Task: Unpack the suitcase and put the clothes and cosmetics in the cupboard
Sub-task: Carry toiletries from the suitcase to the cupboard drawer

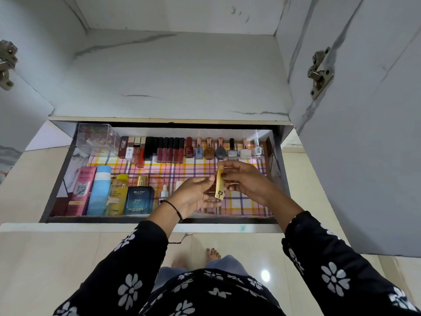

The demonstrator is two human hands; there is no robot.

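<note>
Right, looking straight down into the open drawer (59, 169), and the gold tube (219, 185) is up in the air over the checked liner (247, 166), not set down yet. My right hand (247, 182) has it, thumb and fingers pinching it near its far end. My left hand (193, 196) sits just beside it on the left, fingers relaxed and spread, fingertips at the tube's side; touching or a hair off, I can't tell from here. The tube's long axis runs away from me, far end towards the nail polish row (221, 150), near end towards the drawer front; how steeply it is tilted I can't judge from above. Here is what matters for the put-down: the front row stands along the near edge, pink BB cream box (80, 190), blue bottle (99, 190), yellow bottle (117, 196), blue cologne box (139, 199), dropper bottle (163, 195), and it disappears under my left hand, with a few small pieces there that I can't make out. Bare liner shows nearer me and to the right of the tube, on the side the holding hand comes in from. So I reckon the right hand places it alone, bringing the near end down and towards me, while the left hand moves clear.
</note>
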